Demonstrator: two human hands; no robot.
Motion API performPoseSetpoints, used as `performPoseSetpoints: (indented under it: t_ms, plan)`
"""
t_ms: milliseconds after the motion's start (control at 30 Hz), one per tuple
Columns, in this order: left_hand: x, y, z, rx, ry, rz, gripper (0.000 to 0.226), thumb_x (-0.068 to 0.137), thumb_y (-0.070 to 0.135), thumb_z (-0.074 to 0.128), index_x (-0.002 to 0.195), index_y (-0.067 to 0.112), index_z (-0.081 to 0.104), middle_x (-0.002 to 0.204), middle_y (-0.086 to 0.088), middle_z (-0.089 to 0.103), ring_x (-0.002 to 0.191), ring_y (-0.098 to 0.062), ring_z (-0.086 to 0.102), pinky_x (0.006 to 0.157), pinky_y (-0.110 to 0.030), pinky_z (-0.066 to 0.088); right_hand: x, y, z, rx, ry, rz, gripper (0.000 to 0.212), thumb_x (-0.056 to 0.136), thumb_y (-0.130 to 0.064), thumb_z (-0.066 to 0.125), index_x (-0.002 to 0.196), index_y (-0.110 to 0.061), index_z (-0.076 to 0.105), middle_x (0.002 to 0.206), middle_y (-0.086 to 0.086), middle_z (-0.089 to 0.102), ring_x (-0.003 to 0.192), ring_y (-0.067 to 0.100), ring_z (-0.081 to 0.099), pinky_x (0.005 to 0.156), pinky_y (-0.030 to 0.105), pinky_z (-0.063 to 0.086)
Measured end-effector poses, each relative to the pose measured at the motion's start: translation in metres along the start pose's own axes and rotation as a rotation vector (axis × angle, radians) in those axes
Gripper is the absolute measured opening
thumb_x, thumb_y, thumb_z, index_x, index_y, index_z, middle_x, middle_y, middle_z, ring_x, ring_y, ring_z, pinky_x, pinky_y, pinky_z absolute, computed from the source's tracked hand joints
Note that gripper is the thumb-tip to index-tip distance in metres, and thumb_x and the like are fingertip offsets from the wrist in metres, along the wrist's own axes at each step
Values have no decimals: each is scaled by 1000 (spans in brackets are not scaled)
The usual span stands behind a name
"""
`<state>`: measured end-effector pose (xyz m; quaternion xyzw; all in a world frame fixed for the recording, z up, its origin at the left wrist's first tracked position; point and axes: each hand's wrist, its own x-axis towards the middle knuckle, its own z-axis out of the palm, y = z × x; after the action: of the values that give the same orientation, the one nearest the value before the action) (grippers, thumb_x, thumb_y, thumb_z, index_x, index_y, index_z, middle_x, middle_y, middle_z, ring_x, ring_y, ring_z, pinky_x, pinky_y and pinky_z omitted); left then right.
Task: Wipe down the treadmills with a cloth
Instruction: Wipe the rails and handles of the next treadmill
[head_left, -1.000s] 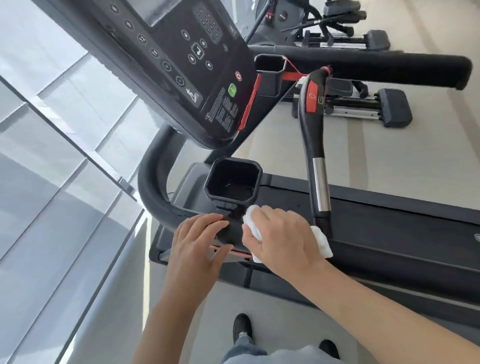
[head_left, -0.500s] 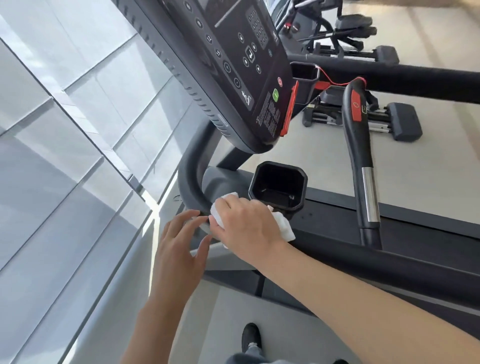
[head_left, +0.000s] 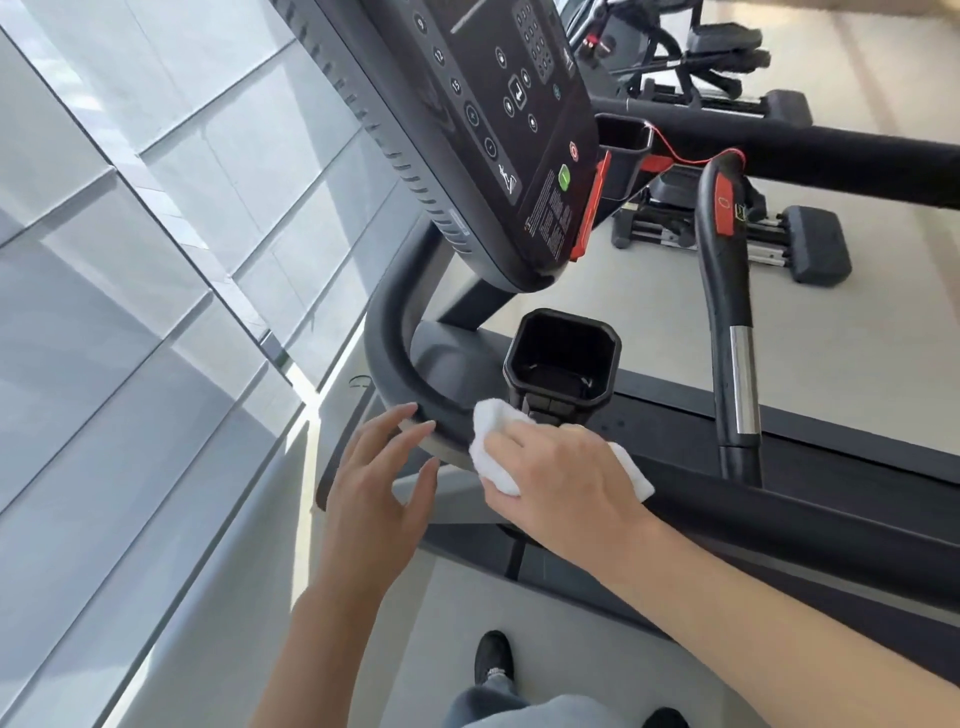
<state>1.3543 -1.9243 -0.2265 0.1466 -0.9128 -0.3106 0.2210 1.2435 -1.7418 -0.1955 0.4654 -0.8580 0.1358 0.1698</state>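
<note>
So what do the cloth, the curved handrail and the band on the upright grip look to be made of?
Cloth: soft white fabric, probably terry or microfibre; it bunches under the right hand. Curved handrail: matte black, likely rubber or foam coating; no glare. Grip band: polished metal, mirror-like shine.

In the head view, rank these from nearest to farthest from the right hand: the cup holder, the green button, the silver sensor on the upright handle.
From the right hand:
1. cup holder, just above it
2. silver sensor, to the right
3. green button, up on the console
</note>
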Motion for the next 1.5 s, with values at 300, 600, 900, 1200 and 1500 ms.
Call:
performPoseSetpoints:
  t_ms: [300,600,900,1200,1500]
  plan:
    - [-12,35,22,-50,-35,100,21,97,16,69,115,22,80,145,10,62,148,-14,45,119,-35,39,-103,53,-40,-6,36,201,20,88,-33,72,78,-17,63,69,-7,52,55,17,45,54,27,34]
    - [-10,37,26,-57,-28,97,30,94,5,69,119,18,77,142,8,64,145,-16,48,118,-43,44,-42,30,-18,18,35,160,30,97,-44,54,90,-16,63,75,-5,58,54,22,55,46,29,40]
    - [-8,-1,-10,15,-20,-105,45,94,6,70,135,25,68,149,9,56,139,-15,50,109,-23,39,44,-21,31,-118,-67,-8,40,100,-49,45,113,-14,60,98,1,66,61,23,68,46,30,40]
    - [-18,-20,-26,-1,-40,-165,49,95,10,69,141,23,64,148,9,57,139,-17,51,117,-38,41,123,-55,59,-109,-75,23,39,101,-47,59,120,-13,56,110,3,67,74,27,73,53,29,33]
    - [4,-4,-10,-57,19,10,34,97,7,64,128,19,70,135,10,63,130,-17,56,108,-39,49,28,-2,16,-46,-115,-15,32,101,-43,45,119,-24,63,102,-9,67,69,20,66,58,32,49]
